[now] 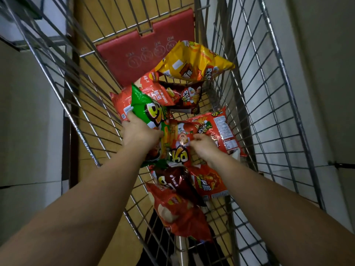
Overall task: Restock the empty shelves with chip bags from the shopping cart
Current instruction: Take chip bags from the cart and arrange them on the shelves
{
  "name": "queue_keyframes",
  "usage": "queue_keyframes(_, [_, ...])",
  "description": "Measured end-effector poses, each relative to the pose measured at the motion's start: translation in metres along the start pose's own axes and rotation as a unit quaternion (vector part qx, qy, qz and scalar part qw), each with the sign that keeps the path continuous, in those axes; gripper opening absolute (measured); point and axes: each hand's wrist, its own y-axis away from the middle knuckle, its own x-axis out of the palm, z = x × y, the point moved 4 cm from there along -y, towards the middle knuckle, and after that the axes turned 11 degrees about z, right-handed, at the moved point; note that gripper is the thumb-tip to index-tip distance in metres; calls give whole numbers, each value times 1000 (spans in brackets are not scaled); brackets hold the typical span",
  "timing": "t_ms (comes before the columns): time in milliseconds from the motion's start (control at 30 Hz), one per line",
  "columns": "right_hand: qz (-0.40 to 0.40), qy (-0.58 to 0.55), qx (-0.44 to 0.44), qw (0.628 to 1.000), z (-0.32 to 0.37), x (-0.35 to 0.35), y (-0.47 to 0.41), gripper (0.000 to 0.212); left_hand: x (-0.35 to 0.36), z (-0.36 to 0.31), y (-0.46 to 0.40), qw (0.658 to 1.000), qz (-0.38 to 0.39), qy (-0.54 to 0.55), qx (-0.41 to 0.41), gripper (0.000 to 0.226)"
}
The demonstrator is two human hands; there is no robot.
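While hands [141, 132] grip green bag [148, 110], red bags [180, 214] crowd cart [269, 112]

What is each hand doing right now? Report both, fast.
Left hand: gripping the green chip bag.
Right hand: pinching a red chip bag.

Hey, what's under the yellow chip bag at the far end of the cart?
The yellow bag lies on top of a dark brown bag and the corner of an orange-red bag. Whatever lies deeper beneath it, down to the cart floor, is covered.
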Motion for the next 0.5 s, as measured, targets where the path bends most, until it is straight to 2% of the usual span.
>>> queue_keyframes(200, [-14,29,35,999,-6,1,-25,40,4,6,-8,999,6,-33,6,107])
queue_keyframes(367, [-17,-8,82,996,-15,5,-47,37,11,6,-13,999,14,-47,6,104])
queue_keyframes(500, [23,-47,118,992,-26,16,-54,52,13,6,-17,999,27,-44,6,101])
